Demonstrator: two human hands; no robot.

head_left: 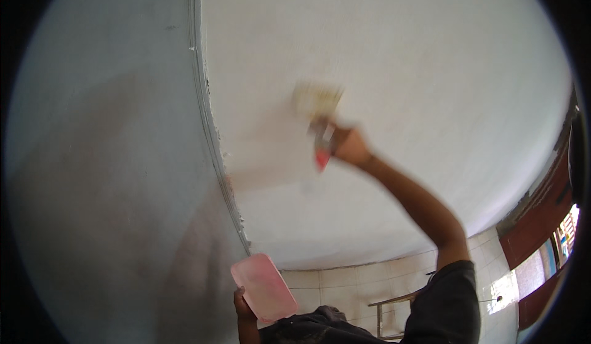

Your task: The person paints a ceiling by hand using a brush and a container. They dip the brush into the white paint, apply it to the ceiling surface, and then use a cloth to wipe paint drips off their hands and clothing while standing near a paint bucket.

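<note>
A wide paintbrush [317,100] with pale yellowish bristles is raised against the white wall surface [400,85], blurred by motion. My right hand [348,144] is closed round its handle, whose red end sticks out below the fingers. Down at the lower middle, my left hand [244,304] grips the edge of a shallow pink plastic tray [265,287]. The tray is tilted, and what it may contain is hard to make out.
A grey-blue wall [104,159] fills the left side. Thin cables [202,92] run along the corner between the two surfaces. Beige tiles [345,277], a wooden frame like a ladder or stool [380,320] and a reddish-brown window frame [535,230] lie below and right.
</note>
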